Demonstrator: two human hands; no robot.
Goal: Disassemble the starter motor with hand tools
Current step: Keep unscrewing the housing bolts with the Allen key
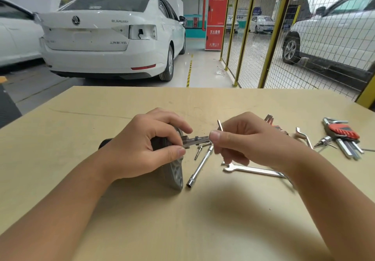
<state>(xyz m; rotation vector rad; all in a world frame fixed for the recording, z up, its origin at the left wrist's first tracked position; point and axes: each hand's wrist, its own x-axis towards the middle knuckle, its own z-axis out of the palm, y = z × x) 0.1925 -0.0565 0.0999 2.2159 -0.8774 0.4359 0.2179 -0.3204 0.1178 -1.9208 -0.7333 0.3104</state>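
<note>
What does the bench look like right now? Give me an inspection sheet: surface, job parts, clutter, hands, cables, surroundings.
Surface: tan wooden bench top, a crack line at its far left.
Job's things: starter motor lying on the bench, its shaft pointing right; socket wrench, loose bolts and open-end spanner beside it.
Clutter: hex key set with a red holder, a bent metal lever, a small bit, at right.
Hands: left hand has its grip on the motor; right hand pinches a thin metal tool at the shaft's end.
Cables: nothing seen.
Surroundings: white cars, a yellow mesh fence, a red cabinet.
</note>
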